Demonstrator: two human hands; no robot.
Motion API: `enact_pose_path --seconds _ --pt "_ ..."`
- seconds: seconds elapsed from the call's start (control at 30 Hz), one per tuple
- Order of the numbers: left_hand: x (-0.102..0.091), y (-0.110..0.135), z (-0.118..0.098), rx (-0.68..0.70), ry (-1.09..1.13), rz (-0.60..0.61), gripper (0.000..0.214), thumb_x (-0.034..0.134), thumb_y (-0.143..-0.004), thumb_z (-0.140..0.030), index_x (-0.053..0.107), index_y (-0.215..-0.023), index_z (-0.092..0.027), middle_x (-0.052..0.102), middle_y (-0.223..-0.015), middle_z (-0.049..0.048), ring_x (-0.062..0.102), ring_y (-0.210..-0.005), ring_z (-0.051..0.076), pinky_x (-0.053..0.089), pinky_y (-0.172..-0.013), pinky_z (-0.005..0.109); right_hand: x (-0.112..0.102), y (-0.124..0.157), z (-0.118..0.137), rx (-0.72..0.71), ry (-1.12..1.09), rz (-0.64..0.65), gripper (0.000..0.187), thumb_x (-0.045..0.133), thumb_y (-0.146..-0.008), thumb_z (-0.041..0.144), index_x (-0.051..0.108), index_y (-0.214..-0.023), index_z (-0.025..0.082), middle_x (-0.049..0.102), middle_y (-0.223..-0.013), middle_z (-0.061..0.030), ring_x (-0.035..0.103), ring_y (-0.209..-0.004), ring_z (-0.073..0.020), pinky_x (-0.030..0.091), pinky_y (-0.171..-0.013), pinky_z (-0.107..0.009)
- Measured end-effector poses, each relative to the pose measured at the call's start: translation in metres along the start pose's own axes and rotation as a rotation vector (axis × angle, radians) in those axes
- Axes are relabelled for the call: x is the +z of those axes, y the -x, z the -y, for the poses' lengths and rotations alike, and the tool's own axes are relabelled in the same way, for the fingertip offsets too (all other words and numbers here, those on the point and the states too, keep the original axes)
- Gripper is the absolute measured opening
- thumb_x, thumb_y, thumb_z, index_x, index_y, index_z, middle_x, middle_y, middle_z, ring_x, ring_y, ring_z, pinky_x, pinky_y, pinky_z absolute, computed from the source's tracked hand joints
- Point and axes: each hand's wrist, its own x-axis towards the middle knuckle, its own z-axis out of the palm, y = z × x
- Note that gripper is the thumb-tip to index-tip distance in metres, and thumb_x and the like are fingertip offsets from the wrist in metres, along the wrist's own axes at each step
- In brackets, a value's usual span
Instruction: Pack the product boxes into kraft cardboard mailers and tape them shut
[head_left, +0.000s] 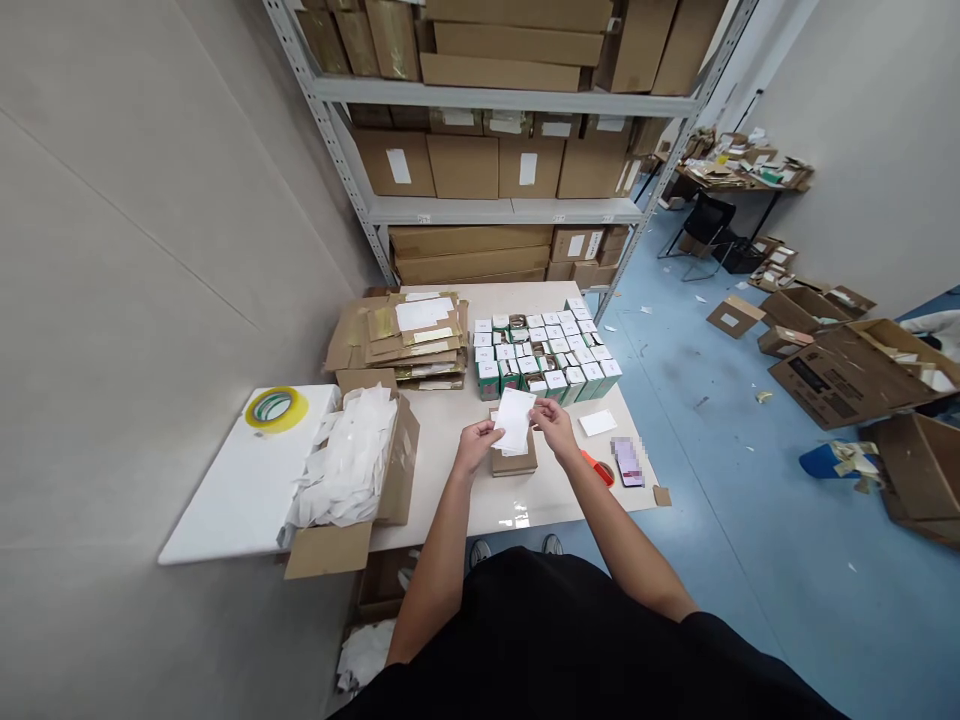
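The left hand [477, 446] and the right hand [556, 425] both pinch a small sheaf of white paper sheets [514, 420] between thumb and fingers, the left at its left edge, the right at its right edge; neither hand is open. The sheets are tilted and overlap a small cardboard box [514, 458] on the surface [442, 465], though I cannot tell whether they touch it.

Just right of the hands lie a white card [598, 423], an orange box cutter [598, 467] and a phone [628, 462] with a blurred screen. Farther away, rows of small green-and-white boxes [546, 352] stand packed together, and to their left sits a pile of flattened cardboard mailers [397, 345]. On the left, an open carton [396, 460] overflows with white paper scraps [345, 460], beside a roll of yellow tape [276, 408] on a white board [225, 490]. Beyond the surface, metal shelving [495, 97] carries brown cartons [465, 165], and scattered cardboard boxes [847, 370] lie on the blue floor [675, 420] to the right.
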Motion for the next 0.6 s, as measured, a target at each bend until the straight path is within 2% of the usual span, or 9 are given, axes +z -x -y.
enact_pose_path --seconds 0.1,0.17,0.23,0.3,0.37,0.43,0.53,0.6 --pt "-0.005 0.000 -0.003 -0.049 -0.049 0.088 0.034 0.093 -0.058 -0.038 0.079 -0.078 -0.014 0.075 -0.072 0.0070 0.071 -0.073 0.023 0.054 -0.074 0.033 -0.006 -0.008 0.005 -0.021 0.009 0.016 0.041 0.079 -0.072 0.050 0.068 -0.101 0.022 0.073 -0.086 -0.0026 0.066 -0.078 -0.0186 0.052 -0.070 -0.030" --pt "-0.007 -0.002 -0.003 -0.053 -0.038 0.094 0.035 0.095 -0.056 -0.037 0.079 -0.078 -0.014 0.076 -0.074 0.0076 0.072 -0.074 0.023 0.055 -0.075 0.034 -0.009 -0.011 0.007 -0.036 0.021 0.025 0.037 0.080 -0.070 0.050 0.069 -0.091 0.021 0.073 -0.083 -0.0036 0.066 -0.077 -0.0191 0.052 -0.070 -0.031" --pt "-0.008 -0.004 -0.003 -0.042 0.050 0.014 0.040 0.096 -0.055 -0.039 0.078 -0.081 -0.014 0.077 -0.080 0.0086 0.072 -0.078 0.024 0.056 -0.077 0.035 -0.011 -0.012 0.008 -0.036 0.020 0.011 0.034 0.080 -0.069 0.049 0.068 -0.083 0.021 0.072 -0.079 -0.0033 0.065 -0.075 -0.0188 0.051 -0.069 -0.031" --pt "-0.007 -0.007 -0.003 -0.022 0.184 -0.122 0.046 0.096 -0.057 -0.043 0.077 -0.088 -0.015 0.079 -0.088 0.0098 0.073 -0.083 0.024 0.058 -0.080 0.036 -0.012 -0.012 0.009 -0.012 0.015 0.014 0.031 0.081 -0.067 0.046 0.066 -0.078 0.021 0.070 -0.071 -0.0014 0.064 -0.070 -0.0180 0.051 -0.067 -0.031" --pt "-0.005 -0.010 -0.005 0.010 0.303 -0.246 0.054 0.095 -0.059 -0.047 0.076 -0.097 -0.015 0.079 -0.097 0.0110 0.073 -0.090 0.024 0.058 -0.082 0.036 -0.012 -0.010 0.010 0.038 0.021 0.074 0.030 0.084 -0.063 0.042 0.064 -0.073 0.021 0.067 -0.064 0.0004 0.064 -0.066 -0.0176 0.050 -0.065 -0.031" --pt "-0.001 -0.012 -0.010 0.070 0.396 -0.301 0.060 0.092 -0.064 -0.053 0.074 -0.108 -0.016 0.078 -0.108 0.0126 0.073 -0.100 0.025 0.058 -0.086 0.035 -0.009 -0.009 0.012 0.088 0.007 0.113 0.032 0.087 -0.059 0.040 0.063 -0.071 0.021 0.066 -0.062 0.0010 0.066 -0.064 -0.0180 0.049 -0.063 -0.030" --pt "0.011 -0.011 -0.017 0.120 0.465 -0.220 0.065 0.089 -0.068 -0.057 0.071 -0.118 -0.019 0.074 -0.124 0.0139 0.069 -0.115 0.026 0.056 -0.096 0.037 0.000 -0.007 0.015 0.120 -0.081 0.036 0.037 0.088 -0.059 0.045 0.064 -0.074 0.021 0.069 -0.065 -0.0004 0.070 -0.068 -0.0200 0.050 -0.064 -0.030" --pt "0.023 -0.009 -0.020 0.080 0.442 -0.156 0.065 0.094 -0.064 -0.050 0.072 -0.117 -0.019 0.074 -0.125 0.0143 0.068 -0.118 0.028 0.054 -0.100 0.039 0.008 -0.004 0.016 0.109 -0.126 -0.002 0.039 0.088 -0.060 0.048 0.065 -0.076 0.021 0.071 -0.068 -0.0017 0.072 -0.071 -0.0209 0.050 -0.066 -0.030"
